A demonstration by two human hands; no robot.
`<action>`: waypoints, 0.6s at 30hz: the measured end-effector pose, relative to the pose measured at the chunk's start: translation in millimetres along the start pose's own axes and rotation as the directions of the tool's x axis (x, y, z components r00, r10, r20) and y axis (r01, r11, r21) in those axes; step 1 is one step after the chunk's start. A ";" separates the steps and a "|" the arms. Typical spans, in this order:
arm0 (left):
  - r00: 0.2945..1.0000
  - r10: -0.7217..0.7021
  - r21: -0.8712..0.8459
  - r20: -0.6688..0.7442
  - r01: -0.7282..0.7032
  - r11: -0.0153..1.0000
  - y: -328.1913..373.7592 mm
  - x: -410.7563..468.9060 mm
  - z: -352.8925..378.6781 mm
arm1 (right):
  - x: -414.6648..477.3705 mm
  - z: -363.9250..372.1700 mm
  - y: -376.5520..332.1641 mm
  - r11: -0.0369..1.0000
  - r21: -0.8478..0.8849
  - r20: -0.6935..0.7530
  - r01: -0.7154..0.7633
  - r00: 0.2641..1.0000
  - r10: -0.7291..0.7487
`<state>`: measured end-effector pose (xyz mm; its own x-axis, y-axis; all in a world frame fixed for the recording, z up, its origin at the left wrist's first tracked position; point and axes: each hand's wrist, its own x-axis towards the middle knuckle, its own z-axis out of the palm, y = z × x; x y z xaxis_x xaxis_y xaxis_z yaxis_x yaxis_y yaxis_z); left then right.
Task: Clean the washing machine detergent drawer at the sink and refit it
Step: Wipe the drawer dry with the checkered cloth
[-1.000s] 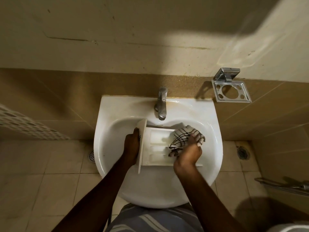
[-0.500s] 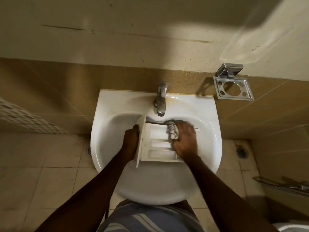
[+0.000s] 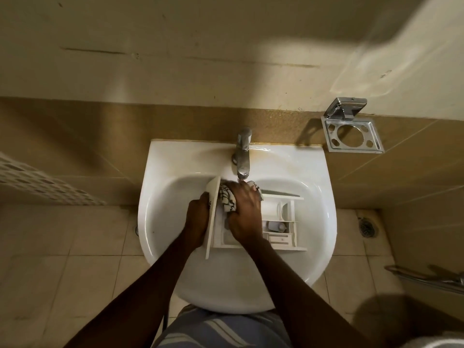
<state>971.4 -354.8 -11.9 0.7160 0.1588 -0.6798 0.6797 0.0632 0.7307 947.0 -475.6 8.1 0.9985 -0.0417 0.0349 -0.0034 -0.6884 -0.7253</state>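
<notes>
We look straight down at two bare hands working in a white sink (image 3: 324, 197). A second ago the right hand (image 3: 244, 214) held its checked cloth (image 3: 227, 199) at the end of the drawer (image 3: 281, 222) farthest from the left hand (image 3: 198, 217). Since then it has swept the whole length of the drawer, and it now sits close beside the left hand, with only the drawer's upright front panel (image 3: 212, 222) between them. The small compartments that the right hand covered before now lie bare to its right. We judge that the wipe has reached the front end, so cleaning is still under way and refitting has not begun. The left hand has not moved: it grips the outer face of the panel, with fingers curled over the edge, and steadies the drawer. The right hand is closed over the bunched cloth, palm down, and presses it into the compartment next to the panel. Folds of cloth show beyond the knuckles and between the two hands. The drawer lies flat in the basin and stretches from the left hand out past the right hand. The tap (image 3: 242, 156) stands just beyond the right hand's knuckles, and we cannot tell whether water is running.
</notes>
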 end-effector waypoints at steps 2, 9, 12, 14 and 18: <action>1.000 -0.021 0.016 0.017 0.020 1.000 0.2 0.3 0.3 | -7.1 -20.4 30.4 0.998 -0.060 -0.026 0.022 0.999 -0.023; 0.999 -0.015 0.007 0.037 0.014 1.000 -1.1 -0.4 -0.6 | -7.1 -59.7 81.1 0.829 0.396 -0.128 -0.396 0.870 0.476; 0.999 -0.024 0.001 0.036 0.024 1.000 -1.1 0.4 -0.3 | -10.7 -60.7 16.4 0.429 0.848 0.002 -0.311 0.811 0.585; 0.999 -0.032 -0.007 0.029 0.032 0.999 -0.5 1.1 -1.3 | -17.9 -58.3 -10.3 0.129 0.927 0.189 -0.352 0.736 0.650; 0.999 -0.046 0.005 0.028 0.046 0.999 1.1 -0.3 -1.0 | -32.4 -41.8 -35.3 0.148 0.890 0.169 -0.430 0.615 0.770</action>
<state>971.8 -353.8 -10.9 0.6880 0.1283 -0.7142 0.7127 0.0656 0.6984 912.5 -480.2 61.3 0.6208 -0.4335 -0.6532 -0.3817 0.5606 -0.7349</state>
